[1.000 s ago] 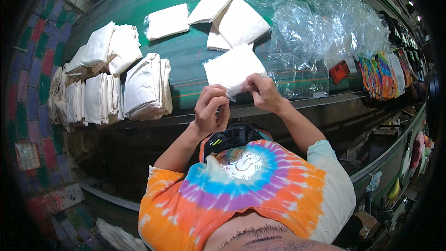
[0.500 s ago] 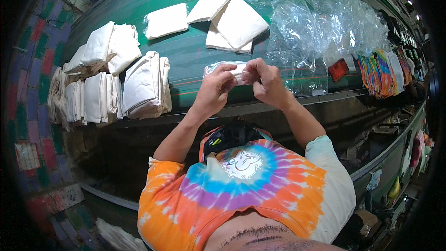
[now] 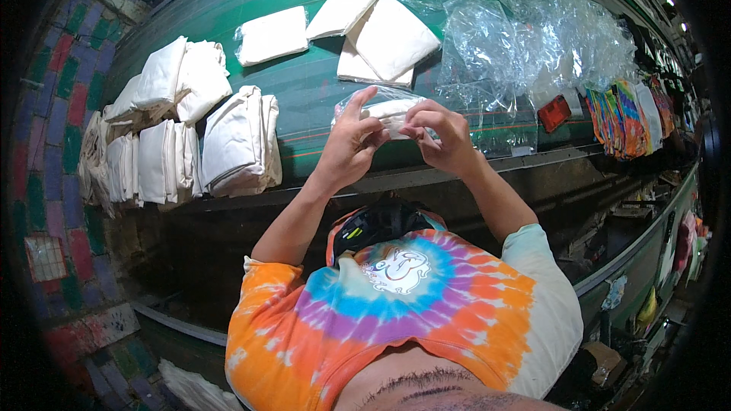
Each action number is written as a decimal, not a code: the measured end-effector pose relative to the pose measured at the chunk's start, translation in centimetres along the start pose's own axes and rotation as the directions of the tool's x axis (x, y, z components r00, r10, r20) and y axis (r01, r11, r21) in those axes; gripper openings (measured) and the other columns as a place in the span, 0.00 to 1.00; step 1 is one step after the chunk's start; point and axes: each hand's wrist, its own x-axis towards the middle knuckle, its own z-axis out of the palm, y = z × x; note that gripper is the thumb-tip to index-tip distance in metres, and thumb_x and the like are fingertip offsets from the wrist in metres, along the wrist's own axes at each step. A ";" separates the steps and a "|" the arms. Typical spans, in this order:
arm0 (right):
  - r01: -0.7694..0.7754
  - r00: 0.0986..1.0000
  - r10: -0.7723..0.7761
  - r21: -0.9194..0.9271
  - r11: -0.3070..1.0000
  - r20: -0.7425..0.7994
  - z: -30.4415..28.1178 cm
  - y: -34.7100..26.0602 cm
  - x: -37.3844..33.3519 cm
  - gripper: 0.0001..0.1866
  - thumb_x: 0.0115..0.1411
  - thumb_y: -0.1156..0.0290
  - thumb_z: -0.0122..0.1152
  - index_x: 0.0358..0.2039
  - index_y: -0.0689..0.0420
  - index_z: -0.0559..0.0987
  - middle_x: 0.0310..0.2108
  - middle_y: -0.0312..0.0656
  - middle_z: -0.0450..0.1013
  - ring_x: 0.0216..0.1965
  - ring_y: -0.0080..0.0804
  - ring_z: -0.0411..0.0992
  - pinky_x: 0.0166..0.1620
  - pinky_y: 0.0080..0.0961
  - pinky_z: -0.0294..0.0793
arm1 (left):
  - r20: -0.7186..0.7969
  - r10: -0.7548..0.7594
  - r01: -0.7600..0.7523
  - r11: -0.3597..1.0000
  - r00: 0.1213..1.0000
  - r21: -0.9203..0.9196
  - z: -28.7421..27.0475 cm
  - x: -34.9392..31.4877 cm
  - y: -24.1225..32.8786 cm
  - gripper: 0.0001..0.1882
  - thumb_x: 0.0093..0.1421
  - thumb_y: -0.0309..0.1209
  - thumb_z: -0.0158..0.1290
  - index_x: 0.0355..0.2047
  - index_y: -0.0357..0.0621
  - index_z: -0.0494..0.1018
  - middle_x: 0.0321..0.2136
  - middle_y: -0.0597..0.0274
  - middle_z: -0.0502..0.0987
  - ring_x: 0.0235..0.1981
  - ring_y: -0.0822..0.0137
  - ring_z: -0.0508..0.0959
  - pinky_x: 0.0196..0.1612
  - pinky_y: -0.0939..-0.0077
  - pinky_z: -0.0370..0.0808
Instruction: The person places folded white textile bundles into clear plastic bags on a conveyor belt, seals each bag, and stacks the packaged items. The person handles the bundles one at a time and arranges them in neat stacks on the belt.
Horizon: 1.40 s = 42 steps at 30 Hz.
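Note:
In front of me at the table's near side is a clear plastic bag [image 3: 391, 98] with folded white cloth [image 3: 391, 113] inside. My left hand [image 3: 352, 141] grips the bag's left side, its thumb across the near edge and its index finger raised. At the other side my right hand [image 3: 444, 139] pinches the near edge between thumb and fingers. Both palms and part of the bag are hidden by my fingers. Just beyond lie several flat folded white cloth pieces [image 3: 396, 36], overlapping, with one cloth packet in clear plastic [image 3: 272, 35] to their left.
Folded white cloths [image 3: 237, 141] stand in stacks on the green table [image 3: 304, 118] at the left. Loose clear plastic bags [image 3: 525, 38] spread over the right side. Near them are a red block-shaped thing [image 3: 554, 113] and tie-dyed cloths [image 3: 620, 118]. A dark gap [image 3: 525, 198] runs below the table's edge.
My left index finger has lifted from the bag, and the right hand's fingers have shifted along its edge. The bag's far side stands up a little more. The stacks have not moved.

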 end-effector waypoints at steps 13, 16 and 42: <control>-0.117 0.989 0.126 -0.123 0.986 0.074 -0.5 -1.8 0.4 0.17 0.52 0.90 0.66 0.41 0.60 0.79 0.34 0.46 0.76 0.30 0.42 0.78 0.32 0.30 0.77 | 0.002 0.030 -0.030 0.999 1.000 0.024 -0.1 -0.3 -0.1 0.07 0.59 0.26 0.63 0.37 0.38 0.80 0.68 0.43 0.63 0.69 0.44 0.62 0.69 0.52 0.56; -0.163 0.979 0.174 -0.114 0.980 0.102 -0.4 -1.8 0.3 0.18 0.47 0.90 0.64 0.39 0.60 0.78 0.35 0.47 0.75 0.32 0.47 0.77 0.33 0.35 0.77 | 0.021 0.039 -0.041 0.995 0.999 0.088 -0.1 -0.4 -0.1 0.06 0.60 0.26 0.63 0.37 0.38 0.80 0.68 0.43 0.63 0.69 0.44 0.62 0.69 0.52 0.56; 0.015 0.965 -0.017 0.010 1.000 0.262 0.2 -1.2 -0.9 0.20 0.41 0.91 0.61 0.36 0.58 0.79 0.27 0.43 0.75 0.30 0.45 0.76 0.31 0.36 0.73 | -0.214 0.224 -0.141 0.928 0.951 0.344 -1.2 0.2 -0.2 0.12 0.58 0.31 0.65 0.34 0.34 0.78 0.48 0.44 0.76 0.48 0.47 0.78 0.51 0.58 0.75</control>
